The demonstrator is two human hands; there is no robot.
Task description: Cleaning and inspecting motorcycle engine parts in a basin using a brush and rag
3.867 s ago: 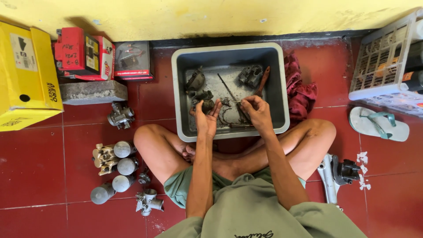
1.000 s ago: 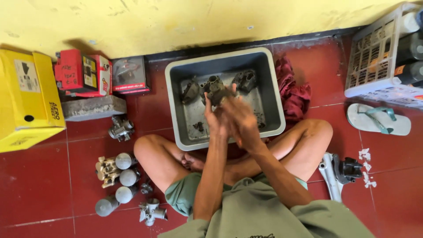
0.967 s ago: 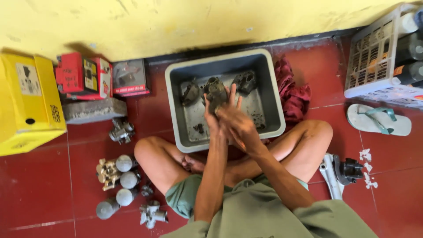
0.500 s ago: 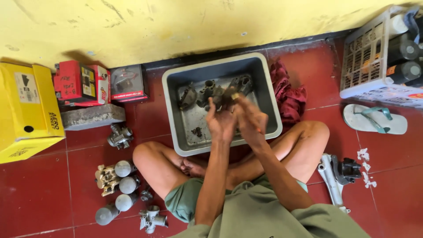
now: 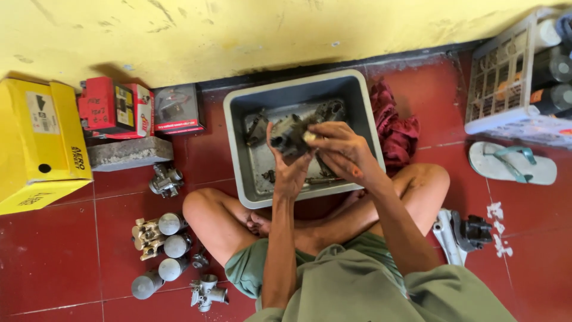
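I sit cross-legged on a red tiled floor with a grey plastic tub point(image 5: 238, 149) in front of me. Both hands are raised over the tub around a dirty dark metal engine part point(image 5: 290, 132). My left hand point(image 5: 288, 169) cups it from below. My right hand point(image 5: 342, 149) closes on its right side, fingers at a small brass piece. More greasy metal parts point(image 5: 330, 111) lie in the tub's bottom.
Yellow box point(image 5: 36, 143), red boxes point(image 5: 114, 107) and a stone slab point(image 5: 128, 154) sit at left by the yellow wall. Several carburetor parts point(image 5: 161, 244) lie by my left knee. A red rag point(image 5: 396, 128), white basket point(image 5: 518, 77), sandal point(image 5: 512, 164) and metal part point(image 5: 465, 232) are on the right.
My hands lifted the dark part out of the tub and now hold it together above it, turned slightly; the view shifted a little.
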